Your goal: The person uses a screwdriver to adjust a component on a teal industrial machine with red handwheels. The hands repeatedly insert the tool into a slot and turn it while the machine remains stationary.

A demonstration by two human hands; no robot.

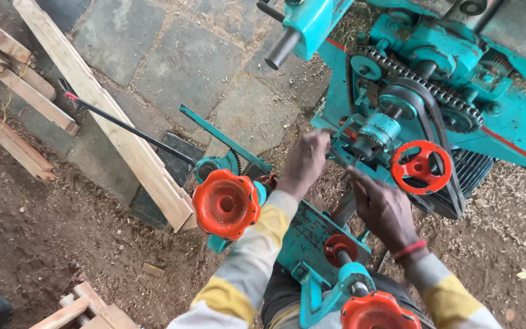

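Both hands are down in the guts of the machine (506, 116), a teal-painted metal thing with chipped paint. The left hand (304, 163) is closed around some small part beside the gear (377, 133); can't make out what that part is. The right hand (383, 208) rests just below it, fingers curled against the frame, and whether it's gripping anything I can't tell. The hands are close but not touching. There's a red band (410, 250) on the right wrist, and the sleeves are grey with yellow stripes.

Right next to the right hand sits a red spoked handwheel (421, 167) with a black belt (439, 134) looping behind it. Above that a chain (433, 91) runs over sprockets. Two orange-red lobed knobs: one (226, 204) by the left forearm, one (377, 312) at the bottom edge.

Further out, a pale wooden plank (105, 109) lies slanted across grey stone slabs (190, 67), with a thin black rod (129, 129) over it. Sawdust and dirt are all around.
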